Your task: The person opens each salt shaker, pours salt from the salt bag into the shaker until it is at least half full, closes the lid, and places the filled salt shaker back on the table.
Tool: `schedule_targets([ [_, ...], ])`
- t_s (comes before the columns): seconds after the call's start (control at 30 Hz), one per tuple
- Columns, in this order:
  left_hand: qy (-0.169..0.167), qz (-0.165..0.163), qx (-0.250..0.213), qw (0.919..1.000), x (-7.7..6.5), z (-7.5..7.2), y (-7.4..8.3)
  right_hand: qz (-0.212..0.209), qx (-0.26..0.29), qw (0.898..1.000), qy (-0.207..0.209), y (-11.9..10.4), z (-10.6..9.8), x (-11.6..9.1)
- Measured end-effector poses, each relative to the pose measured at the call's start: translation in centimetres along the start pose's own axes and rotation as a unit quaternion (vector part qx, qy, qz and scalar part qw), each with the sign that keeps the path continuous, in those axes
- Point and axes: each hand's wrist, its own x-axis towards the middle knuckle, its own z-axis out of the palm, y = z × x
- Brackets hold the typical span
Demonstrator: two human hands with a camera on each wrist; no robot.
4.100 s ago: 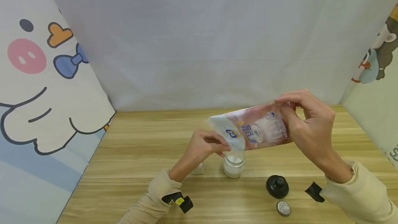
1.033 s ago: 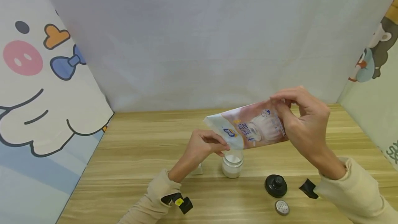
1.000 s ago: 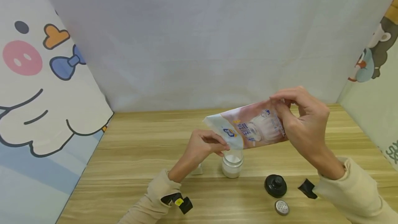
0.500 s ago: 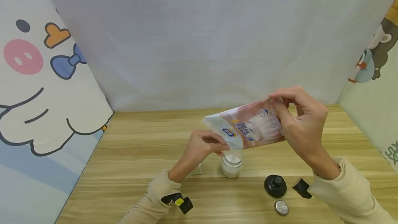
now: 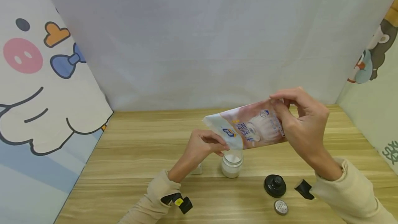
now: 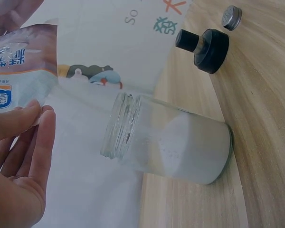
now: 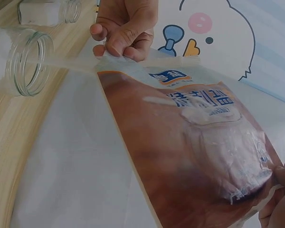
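A pink and pale-blue plastic salt bag [image 5: 248, 127] is tilted, its corner down over an uncapped glass jar [image 5: 231, 166]. My left hand [image 5: 203, 144] pinches the bag's lower corner just above the jar mouth. At the raised end, my right hand [image 5: 306, 123] grips the bag between thumb and fingers. In the right wrist view, a thin white stream runs from the bag corner [image 7: 104, 64] into the jar [image 7: 26, 61]. White grains partly fill the jar [image 6: 175, 137], which stands upright on the wooden table [image 5: 149, 130].
A black lid with a knob [image 5: 275, 186] and a perforated metal shaker cap [image 5: 281, 207] lie right of the jar. A second glass jar with white contents [image 7: 40, 12] stands mostly hidden behind my left wrist in the head view. Cloth hangs behind the table.
Both hands keep their hold on the tilted bag over the jar. My right wrist has shifted slightly left and inward; the head view has drifted a little.
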Motion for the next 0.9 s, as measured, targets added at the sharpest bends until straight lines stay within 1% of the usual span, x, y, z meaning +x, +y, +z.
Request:
schedule_targets([
  [0.23,0.003,-0.001,-0.006,1.0000,-0.07,0.09,0.10,-0.002,0.001,1.000,-0.003,0.05,0.00,-0.02],
  [0.63,0.001,-0.004,0.011,0.9999,-0.03,0.06,0.06,-0.004,0.000,1.000,-0.005,0.07,-0.03,0.05],
  [0.9,0.004,-0.003,0.004,1.0000,-0.06,0.15,0.01,-0.002,0.014,1.000,-0.006,0.10,-0.01,0.13],
])
